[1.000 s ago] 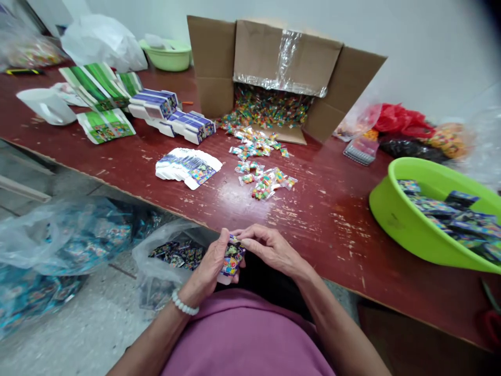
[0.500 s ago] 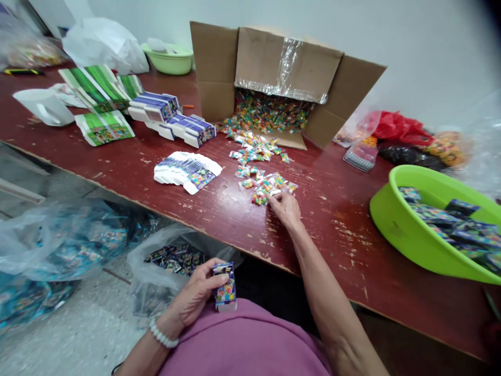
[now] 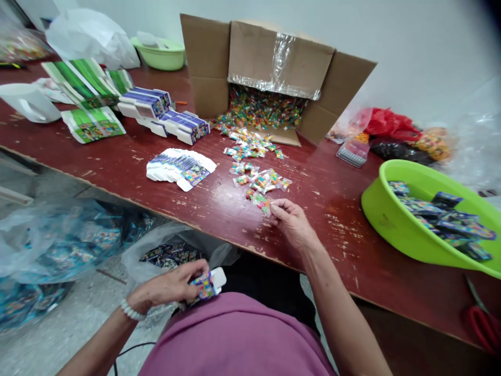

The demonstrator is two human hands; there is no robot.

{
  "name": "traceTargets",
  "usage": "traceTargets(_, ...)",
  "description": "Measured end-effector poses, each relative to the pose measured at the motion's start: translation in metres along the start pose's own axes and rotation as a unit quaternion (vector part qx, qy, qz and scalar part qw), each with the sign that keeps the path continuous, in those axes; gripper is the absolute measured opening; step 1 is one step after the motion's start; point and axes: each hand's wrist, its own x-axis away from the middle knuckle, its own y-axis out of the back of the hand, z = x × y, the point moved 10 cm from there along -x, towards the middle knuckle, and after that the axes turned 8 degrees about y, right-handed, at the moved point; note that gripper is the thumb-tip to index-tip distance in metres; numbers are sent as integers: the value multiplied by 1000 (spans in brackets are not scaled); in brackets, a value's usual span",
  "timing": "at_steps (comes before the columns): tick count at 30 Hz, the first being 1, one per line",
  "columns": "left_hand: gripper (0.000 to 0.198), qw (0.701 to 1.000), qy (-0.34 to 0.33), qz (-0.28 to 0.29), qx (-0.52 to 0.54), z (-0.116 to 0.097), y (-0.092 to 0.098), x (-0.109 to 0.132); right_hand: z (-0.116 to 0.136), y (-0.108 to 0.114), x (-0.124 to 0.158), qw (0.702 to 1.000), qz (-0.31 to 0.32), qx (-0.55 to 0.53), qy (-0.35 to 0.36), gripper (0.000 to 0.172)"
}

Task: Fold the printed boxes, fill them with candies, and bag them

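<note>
My left hand (image 3: 178, 284) is wrapped round a small printed candy box (image 3: 204, 287), held low at the table's front edge. The box lies tilted, with a white flap standing out at its right end. Over the table, my right hand (image 3: 291, 219) pinches the corner of a clear candy packet (image 3: 260, 202) with colourful pieces inside. More candy packets (image 3: 264, 180) lie loose just behind it. To their left is a fanned stack of flat printed boxes (image 3: 180, 168).
An open carton (image 3: 274, 57) spills candy packets at the back. The green basin (image 3: 387, 219) at right holds filled-looking boxes. Scissors (image 3: 481, 324) lie near the right edge. Bundled boxes (image 3: 90, 125) and a white mug (image 3: 33, 104) stand left. Plastic bags (image 3: 168, 235) sit below.
My right hand has drawn a candy packet toward me from the pile. My left hand has moved left and turned the box from upright to lying, flap end to the right.
</note>
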Motion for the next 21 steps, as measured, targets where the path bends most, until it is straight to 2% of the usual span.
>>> traceTargets(4, 26, 978, -58, -32, 198, -30, 0, -1, 1, -20, 25, 997, 56, -34, -41, 26)
traceTargets(8, 32, 966, -114, -29, 232, -63, -8, 1, 1, -40, 44, 989, 126, -45, -69, 23)
traceTargets(11, 32, 961, -136, -19, 239, -78, -14, 5, -5, -48, 53, 980, 159, -48, -107, 26)
traceTargets(16, 34, 959, -154, -2, 238, -84, -18, 9, -7, -49, 58, 979, 170, -8, -112, 33)
traceTargets(21, 33, 967, -151, -19, 205, -81, -16, 11, 19, -47, 57, 973, 176, 145, -21, 20)
